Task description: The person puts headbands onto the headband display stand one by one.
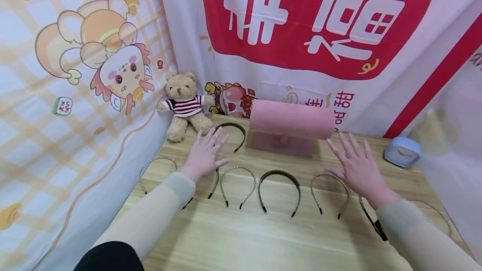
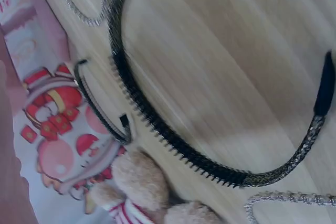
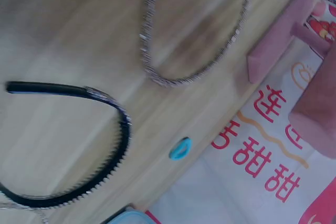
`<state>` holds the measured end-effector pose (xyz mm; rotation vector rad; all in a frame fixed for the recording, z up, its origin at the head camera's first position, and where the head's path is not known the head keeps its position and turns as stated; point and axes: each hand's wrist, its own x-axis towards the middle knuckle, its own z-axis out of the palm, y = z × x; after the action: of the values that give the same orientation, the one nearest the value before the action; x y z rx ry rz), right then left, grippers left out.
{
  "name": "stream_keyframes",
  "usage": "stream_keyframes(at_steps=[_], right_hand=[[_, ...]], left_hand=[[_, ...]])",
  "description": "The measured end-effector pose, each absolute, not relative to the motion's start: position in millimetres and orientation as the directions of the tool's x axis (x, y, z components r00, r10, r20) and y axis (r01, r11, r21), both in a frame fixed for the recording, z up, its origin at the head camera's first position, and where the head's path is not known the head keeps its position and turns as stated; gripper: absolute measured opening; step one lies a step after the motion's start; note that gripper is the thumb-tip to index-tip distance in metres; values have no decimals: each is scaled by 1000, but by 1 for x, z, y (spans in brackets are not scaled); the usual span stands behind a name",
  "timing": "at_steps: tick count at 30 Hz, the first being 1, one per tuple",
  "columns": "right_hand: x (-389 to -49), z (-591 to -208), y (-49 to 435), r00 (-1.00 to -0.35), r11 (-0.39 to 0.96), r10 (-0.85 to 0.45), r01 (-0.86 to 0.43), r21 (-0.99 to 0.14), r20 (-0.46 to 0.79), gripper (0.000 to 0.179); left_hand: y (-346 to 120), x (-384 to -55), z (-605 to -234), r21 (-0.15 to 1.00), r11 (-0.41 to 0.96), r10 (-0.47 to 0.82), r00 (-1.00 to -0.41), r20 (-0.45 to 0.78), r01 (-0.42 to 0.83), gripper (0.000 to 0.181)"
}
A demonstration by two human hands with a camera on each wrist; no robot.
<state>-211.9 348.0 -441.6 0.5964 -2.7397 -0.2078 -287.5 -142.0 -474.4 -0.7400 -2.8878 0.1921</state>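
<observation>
My left hand [image 1: 201,154], fingers spread, hovers over the left part of the row of headbands and holds nothing. Beneath it, a dark headband [image 1: 215,185] is partly covered by the hand and sleeve; the left wrist view has a black toothed headband [image 2: 168,140] up close. On the other side my right hand [image 1: 359,170] spreads its fingers above the table, also holding nothing. Close to it are a thin silvery headband [image 1: 329,175] and a dark headband [image 1: 370,219], partly hidden by the forearm. Between the hands lie a twisted pale headband [image 1: 238,168] and a black headband [image 1: 279,172].
Behind the row stands a pink padded roll stand [image 1: 291,119]. A teddy bear [image 1: 184,106] sits at the back left, beside another dark headband [image 1: 244,134]. A blue clock [image 1: 402,152] stands at the right. Thin headbands lie at the far left [image 1: 158,158] and far right. Printed cloth walls surround the table.
</observation>
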Motion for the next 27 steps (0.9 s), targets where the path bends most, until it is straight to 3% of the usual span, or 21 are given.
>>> stream_keyframes(at_steps=[9, 16, 23, 27], right_hand=[[-264, -422, 354, -903, 953, -299, -301, 43, 308, 99], [-300, -404, 342, -944, 952, -246, -278, -127, 220, 108], [-328, -393, 336, -944, 925, -290, -318, -206, 158, 124], [-336, -385, 331, -957, 930, -277, -290, -227, 87, 126]], left_hand=[[-138, -338, -485, 100, 943, 305, -945, 116, 316, 79], [-133, -362, -488, 408, 911, 90, -995, -48, 63, 64], [-133, -375, -506, 500, 860, 6, -978, -210, -102, 51], [-133, -381, -516, 499, 857, -21, -977, -212, -126, 52]])
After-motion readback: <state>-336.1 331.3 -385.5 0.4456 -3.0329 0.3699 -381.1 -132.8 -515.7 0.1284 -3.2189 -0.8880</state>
